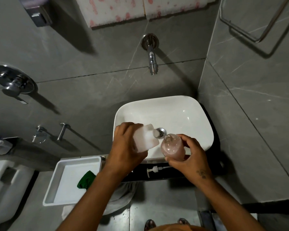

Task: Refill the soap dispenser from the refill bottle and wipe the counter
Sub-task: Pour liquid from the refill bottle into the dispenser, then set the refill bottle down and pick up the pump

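Observation:
My left hand (125, 147) grips a translucent white refill bottle (147, 139), tipped on its side with its open neck toward the right. My right hand (188, 155) holds a clear soap dispenser bottle (173, 147) with pinkish liquid inside and its mouth open, tilted toward the refill bottle's neck. Both bottles hover over the white basin (198, 114). The two openings sit close together near the drain (161, 132). The white pump head (154, 170) lies on the dark counter (173, 174) in front of the basin. A green cloth (86, 180) rests in a white tray (60, 180).
A chrome tap (152, 59) sticks out of the grey wall above the basin. A mixer handle (13, 84) and towel holders (40, 134) are on the left wall. A wire rack (257, 22) hangs at the upper right. A toilet (5, 185) stands at the lower left.

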A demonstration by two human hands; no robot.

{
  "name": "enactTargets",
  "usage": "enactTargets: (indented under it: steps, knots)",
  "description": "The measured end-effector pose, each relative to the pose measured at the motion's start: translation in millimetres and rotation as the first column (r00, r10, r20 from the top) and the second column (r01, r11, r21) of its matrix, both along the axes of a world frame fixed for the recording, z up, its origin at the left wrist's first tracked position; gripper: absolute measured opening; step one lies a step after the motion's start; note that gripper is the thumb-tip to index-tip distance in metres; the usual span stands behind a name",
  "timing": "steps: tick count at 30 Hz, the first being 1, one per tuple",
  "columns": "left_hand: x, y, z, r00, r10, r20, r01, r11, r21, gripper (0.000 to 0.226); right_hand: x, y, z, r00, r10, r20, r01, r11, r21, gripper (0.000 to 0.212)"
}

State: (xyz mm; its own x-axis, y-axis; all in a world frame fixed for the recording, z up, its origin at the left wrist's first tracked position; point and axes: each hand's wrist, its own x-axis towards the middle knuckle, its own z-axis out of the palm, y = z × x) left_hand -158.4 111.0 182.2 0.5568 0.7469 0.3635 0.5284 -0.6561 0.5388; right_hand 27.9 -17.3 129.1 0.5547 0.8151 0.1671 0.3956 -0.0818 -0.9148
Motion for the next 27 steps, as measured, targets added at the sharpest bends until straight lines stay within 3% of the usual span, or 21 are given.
enactTargets:
  steps: [4,10,17,27]
  knots:
    - [-41,-6,-32,0.908,0.337,0.25,-0.242,0.908,-0.342,0.073,6,-2,-12,0.998,0.033,-0.049,-0.032,0.999,0.009,0.075]
    - [-97,-8,-83,0.665,0.716,0.212,-0.582,0.675,-0.455,0.07,9,-3,-34,0.997,0.036,-0.065,-0.039,0.999,-0.035,0.076]
    - [-108,8,-127,0.561,0.817,0.138,-0.683,0.55,-0.481,0.068,3,-5,-50,0.99,0.076,-0.118,-0.085,0.994,-0.074,0.078]
    - [-88,11,-160,0.56,0.82,0.117,-0.671,0.532,-0.516,0.071,6,-10,-57,0.987,0.078,-0.143,-0.086,0.995,-0.055,0.079]
